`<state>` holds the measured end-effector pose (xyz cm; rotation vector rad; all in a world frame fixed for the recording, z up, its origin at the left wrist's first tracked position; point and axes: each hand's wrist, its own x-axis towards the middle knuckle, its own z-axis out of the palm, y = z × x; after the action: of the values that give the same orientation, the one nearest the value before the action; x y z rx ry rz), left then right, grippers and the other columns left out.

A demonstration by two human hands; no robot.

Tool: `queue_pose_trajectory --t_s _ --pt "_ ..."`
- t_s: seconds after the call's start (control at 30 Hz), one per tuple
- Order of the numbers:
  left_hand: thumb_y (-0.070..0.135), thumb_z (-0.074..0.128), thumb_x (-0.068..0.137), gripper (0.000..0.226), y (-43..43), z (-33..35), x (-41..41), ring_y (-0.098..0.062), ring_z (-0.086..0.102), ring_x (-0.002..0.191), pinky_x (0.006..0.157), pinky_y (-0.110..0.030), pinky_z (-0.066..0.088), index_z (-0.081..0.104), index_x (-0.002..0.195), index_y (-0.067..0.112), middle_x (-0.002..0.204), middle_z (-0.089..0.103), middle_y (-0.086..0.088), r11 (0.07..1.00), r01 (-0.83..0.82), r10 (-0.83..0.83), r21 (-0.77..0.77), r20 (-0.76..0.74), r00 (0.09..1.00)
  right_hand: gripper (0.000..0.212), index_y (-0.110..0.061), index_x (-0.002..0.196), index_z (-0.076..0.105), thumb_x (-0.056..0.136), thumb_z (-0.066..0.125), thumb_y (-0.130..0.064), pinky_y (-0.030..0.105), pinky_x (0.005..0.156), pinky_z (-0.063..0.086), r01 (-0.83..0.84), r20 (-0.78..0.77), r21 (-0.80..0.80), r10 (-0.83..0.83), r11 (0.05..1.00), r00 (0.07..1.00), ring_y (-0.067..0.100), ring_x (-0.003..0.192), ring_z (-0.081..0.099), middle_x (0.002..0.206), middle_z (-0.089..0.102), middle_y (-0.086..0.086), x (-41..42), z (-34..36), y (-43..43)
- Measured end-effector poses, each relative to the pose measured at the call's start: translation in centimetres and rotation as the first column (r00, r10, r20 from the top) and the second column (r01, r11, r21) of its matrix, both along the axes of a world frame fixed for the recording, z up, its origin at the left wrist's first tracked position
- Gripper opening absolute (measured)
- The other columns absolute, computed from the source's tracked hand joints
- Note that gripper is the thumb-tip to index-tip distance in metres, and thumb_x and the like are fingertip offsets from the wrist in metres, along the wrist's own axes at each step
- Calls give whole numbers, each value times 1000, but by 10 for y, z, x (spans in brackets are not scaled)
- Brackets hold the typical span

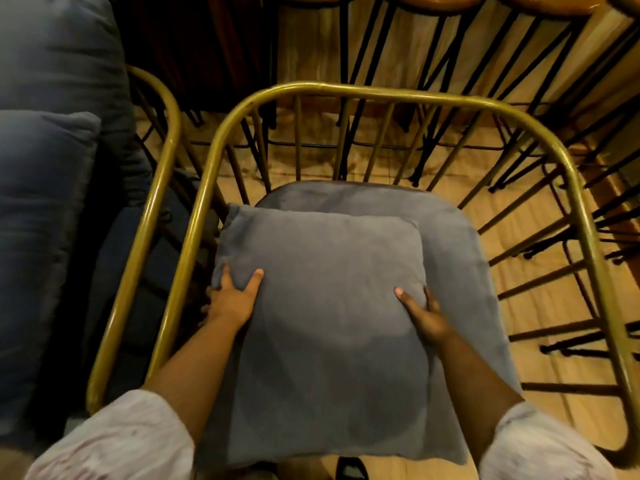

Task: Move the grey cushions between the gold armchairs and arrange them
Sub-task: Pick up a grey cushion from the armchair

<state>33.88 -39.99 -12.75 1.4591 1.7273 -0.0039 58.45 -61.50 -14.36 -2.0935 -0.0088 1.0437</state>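
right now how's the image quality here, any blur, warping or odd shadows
Head view: dim, warm light; wide-angle warping bows the gold armchair rail and splays the stool legs; sleeves blur at the bottom edge; a soft rounded shadow falls on the grey cushion, held by the left hand and right hand.

A pale wood floor [540,244] with warm, yellowish light on it fills the right and far side. Along the far edge stands a row of stools [446,1] with orange-brown seats and thin black legs [360,57] that splay down to the floor. A dark panel [194,43], maybe a wall or cabinet, sits at the far left. The left side lies in deep shadow
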Motion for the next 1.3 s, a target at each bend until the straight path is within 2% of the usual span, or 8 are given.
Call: queue_pose_trajectory --t_s 0.2,0.37,0.53,0.67,0.77,0.87,1.07,1.3 --pt "79 46 72 91 -5 11 2 -53 31 134 109 -62 31 8 148 46 152 25 -23 1000 30 -30 4 60 998 86 -23 145 38 71 74 -51 42 96 43 85 -34 88 -83 992 996 35 127 48 146 46 8 4 10 -10" --pt "72 52 75 88 -15 33 11 -49 33 134 109 -59 32 14 148 42 152 29 -21 1000 19 -20 7 151 988 80 -21 141 43 72 76 -46 35 85 42 70 -23 154 -68 986 997 31 126 50 143 49 6 6 44 -18" --pt "58 59 80 82 -47 38 39 -39 44 131 109 -50 38 22 149 35 149 41 -14 997 25 0 -67 355 935 88 -29 144 37 69 78 -50 38 93 43 115 59 135 -124 984 990 30 128 49 145 47 4 28 70 -46" --pt "49 63 83 81 -60 31 57 -34 42 135 111 -49 36 22 151 31 153 37 -9 981 127 -55 -148 416 908 92 -33 148 26 72 75 -49 43 105 37 62 83 92 -69 994 994 30 135 40 151 38 2 44 73 -70" --pt "33 63 88 79 -63 24 53 -31 37 138 113 -45 34 18 153 25 155 32 -7 969 169 -82 -180 410 908 93 -32 151 16 77 70 -49 45 111 30 -38 73 55 34 998 997 30 142 30 157 26 2 46 68 -76" --pt "27 65 87 83 -61 15 37 -32 35 140 112 -44 34 15 153 21 157 28 -9 981 92 -22 -174 365 931 89 -32 151 11 82 66 -46 44 112 28 -101 89 66 95 993 991 28 143 28 158 23 1 47 63 -81" --pt "51 69 76 99 -82 -1 22 -33 35 139 113 -45 33 12 153 26 158 26 -6 963 19 58 -267 276 959 85 -37 151 2 86 54 -55 47 115 23 -123 47 -8 123 992 991 31 145 23 160 18 2 47 50 -90" --pt "45 73 75 91 -83 13 24 -35 38 136 110 -47 36 25 150 26 154 34 -7 974 28 44 -223 311 950 80 -34 151 11 87 53 -56 48 113 25 -115 34 -24 116 993 993 33 142 27 158 25 6 41 62 -91"
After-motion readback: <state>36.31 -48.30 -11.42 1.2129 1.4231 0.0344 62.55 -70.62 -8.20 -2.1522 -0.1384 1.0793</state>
